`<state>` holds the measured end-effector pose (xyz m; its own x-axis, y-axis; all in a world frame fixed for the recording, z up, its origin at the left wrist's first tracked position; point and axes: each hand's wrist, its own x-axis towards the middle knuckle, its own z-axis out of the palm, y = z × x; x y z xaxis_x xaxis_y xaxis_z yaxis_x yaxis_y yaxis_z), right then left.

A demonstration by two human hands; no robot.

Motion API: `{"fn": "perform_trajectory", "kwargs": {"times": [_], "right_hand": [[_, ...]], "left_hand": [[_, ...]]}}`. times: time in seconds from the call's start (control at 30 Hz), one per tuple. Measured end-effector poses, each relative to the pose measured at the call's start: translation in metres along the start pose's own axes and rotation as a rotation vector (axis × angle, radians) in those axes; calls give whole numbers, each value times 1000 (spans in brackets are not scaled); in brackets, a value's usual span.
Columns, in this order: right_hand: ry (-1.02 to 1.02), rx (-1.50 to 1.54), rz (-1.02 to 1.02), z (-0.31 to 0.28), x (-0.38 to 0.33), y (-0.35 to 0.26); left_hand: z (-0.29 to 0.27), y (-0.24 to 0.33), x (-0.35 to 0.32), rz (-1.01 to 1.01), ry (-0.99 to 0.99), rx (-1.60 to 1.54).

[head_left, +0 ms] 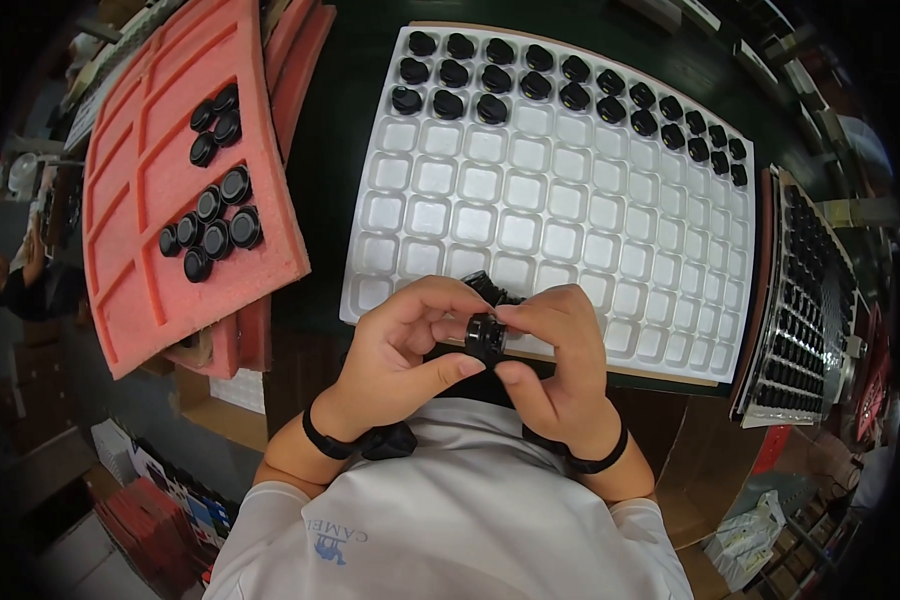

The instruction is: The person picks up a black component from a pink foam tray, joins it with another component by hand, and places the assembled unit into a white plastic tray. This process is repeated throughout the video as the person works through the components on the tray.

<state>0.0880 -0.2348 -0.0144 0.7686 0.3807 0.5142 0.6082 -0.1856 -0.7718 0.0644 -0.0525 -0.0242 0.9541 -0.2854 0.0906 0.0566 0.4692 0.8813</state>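
Far to the left on the dark bench [340, 150], a pink foam tray [150, 200] lies with long slots, and two clusters of round black caps [213, 220] sit in them. Just below the middle of the view, the left hand [405, 345] curls around a small black round part [486, 337], thumb under it and fingers bent over the top. The right hand [560, 360] meets it from the other side, pinching the same part between thumb and forefinger, so both hands grip it together, close to the chest. Behind the hands lies a white moulded tray [570, 240] of square pockets; its top rows hold black parts [530, 85], the rest of the pockets are bare. At the right edge stands a second tray [805, 300] packed with dark pieces
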Motion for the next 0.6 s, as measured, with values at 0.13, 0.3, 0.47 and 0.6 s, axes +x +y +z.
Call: {"fn": "perform_trajectory", "kwargs": {"times": [0.13, 0.3, 0.47, 0.6], "right_hand": [[-4, -23, -43, 3, -2, 7], [63, 351, 294, 6, -7, 0], [173, 1129, 682, 3, -10, 5], [201, 1192, 708, 2, -14, 14]], "left_hand": [[2, 0, 0, -28, 10, 68], [0, 0, 3, -152, 29, -107], [-2, -6, 7, -302, 55, -264], [-3, -10, 10, -284, 69, -249]]}}
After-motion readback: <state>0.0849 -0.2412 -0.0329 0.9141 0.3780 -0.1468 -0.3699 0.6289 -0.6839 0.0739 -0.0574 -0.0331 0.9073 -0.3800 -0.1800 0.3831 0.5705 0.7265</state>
